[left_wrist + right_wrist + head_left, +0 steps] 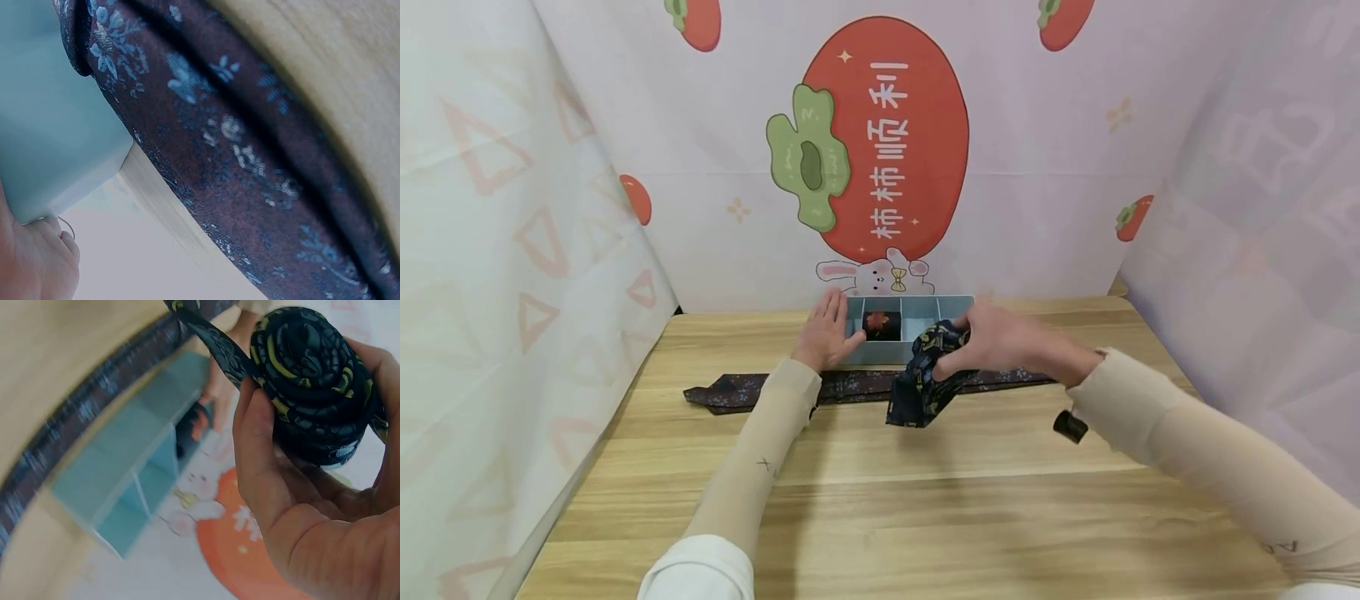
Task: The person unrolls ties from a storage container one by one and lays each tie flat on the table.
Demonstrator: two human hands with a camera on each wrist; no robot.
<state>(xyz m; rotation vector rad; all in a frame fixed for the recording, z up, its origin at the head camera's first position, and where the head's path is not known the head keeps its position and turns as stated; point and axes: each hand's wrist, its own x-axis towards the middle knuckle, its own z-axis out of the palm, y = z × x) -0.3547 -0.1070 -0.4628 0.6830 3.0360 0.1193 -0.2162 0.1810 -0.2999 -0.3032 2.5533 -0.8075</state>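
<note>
A dark necktie (pixel 312 381) with yellow and grey figures, rolled into a coil, is held in my right hand (pixel 1003 337). Its loose end hangs below the hand in the head view. Thumb and fingers wrap the coil's sides in the right wrist view. My left hand (pixel 827 333) lies against the left end of a pale blue divided box (pixel 880 353), fingers extended and thumb by the front rim. One compartment contains a dark roll (pixel 882 326) with a red-orange motif. A long maroon flowered necktie (pixel 206 150) lies along the box's front, partly hidden by my left arm.
The box stands at the back of the wooden table (pixel 880 517), near a printed cloth backdrop (pixel 1045 150). Cloth walls rise on the left and right. A small black object (pixel 1070 426) shows beside my right sleeve.
</note>
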